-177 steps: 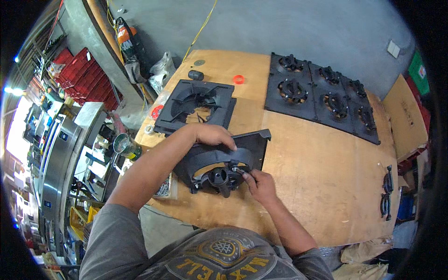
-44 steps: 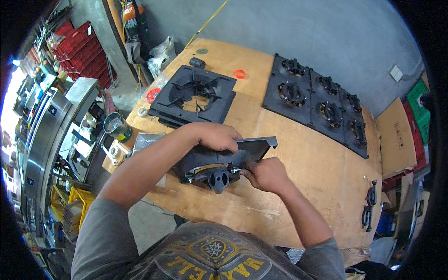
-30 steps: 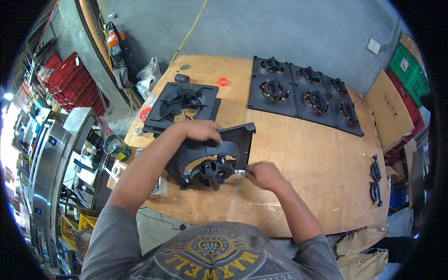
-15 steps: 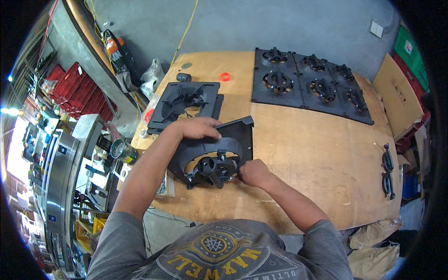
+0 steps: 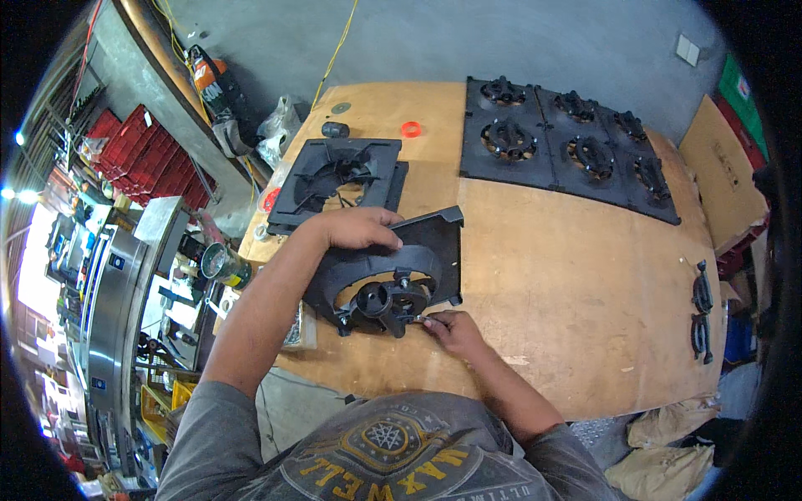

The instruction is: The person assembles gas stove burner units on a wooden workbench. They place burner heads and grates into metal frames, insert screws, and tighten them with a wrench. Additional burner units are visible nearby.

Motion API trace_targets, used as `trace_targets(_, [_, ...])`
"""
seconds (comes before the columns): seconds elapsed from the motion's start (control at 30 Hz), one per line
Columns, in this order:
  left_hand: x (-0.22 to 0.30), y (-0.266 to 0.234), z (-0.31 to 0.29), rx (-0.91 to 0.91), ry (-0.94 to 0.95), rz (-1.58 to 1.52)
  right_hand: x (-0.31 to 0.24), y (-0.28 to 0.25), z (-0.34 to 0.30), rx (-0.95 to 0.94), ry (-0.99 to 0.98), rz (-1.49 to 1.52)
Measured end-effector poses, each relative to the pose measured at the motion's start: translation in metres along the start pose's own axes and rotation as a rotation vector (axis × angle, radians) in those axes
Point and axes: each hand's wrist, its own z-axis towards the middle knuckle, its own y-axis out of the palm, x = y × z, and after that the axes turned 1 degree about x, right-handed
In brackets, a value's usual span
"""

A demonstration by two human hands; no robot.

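A black cast-iron stove top plate (image 5: pixel 451 250) is tilted up on the table before me, its underside facing me. My left hand (image 5: pixel 363 229) grips its upper edge, thumb on the near face. A black gas burner (image 5: pixel 384 305) with a round tube mouth sits in the plate's ring-shaped opening, with bolts (image 5: pixel 404 277) around it. My right hand (image 5: pixel 455 331) is at the burner's lower right, fingers pinched on something small and shiny that I cannot make out. Behind my left hand lies another black top plate with a pot grate (image 5: pixel 338 177).
Several joined black plates with burners (image 5: pixel 547 142) lie at the far right. Two loose burners (image 5: pixel 701 313) rest by the right edge. A red ring (image 5: pixel 410 129) and a dark cylindrical part (image 5: pixel 335 129) lie at the back. A can (image 5: pixel 225 265) and a tray of small hardware (image 5: pixel 302 327) are at left.
My right hand has moved down and slightly right, from the burner's side to its lower right. My left hand keeps its hold on the plate. The view has shifted a little.
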Motion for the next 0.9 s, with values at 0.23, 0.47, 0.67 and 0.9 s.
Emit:
trace_targets(0.23, [0.005, -0.001, -0.003, 0.002, -0.044, -0.082, -0.048, -0.037, 0.025, -0.306, 0.033, -0.789])
trace_targets(0.47, [0.013, 0.002, -0.006, 0.046, -0.003, 0.005, 0.013, 0.005, 0.007, -0.095, 0.239, 0.207])
trace_targets(0.67, [0.004, 0.003, -0.007, 0.058, -0.023, 0.004, -0.035, -0.032, 0.015, -0.176, 0.149, -0.325])
trace_targets(0.9, [0.002, 0.009, -0.006, 0.049, 0.016, -0.041, -0.034, -0.037, 0.025, -0.170, 0.223, -0.345])
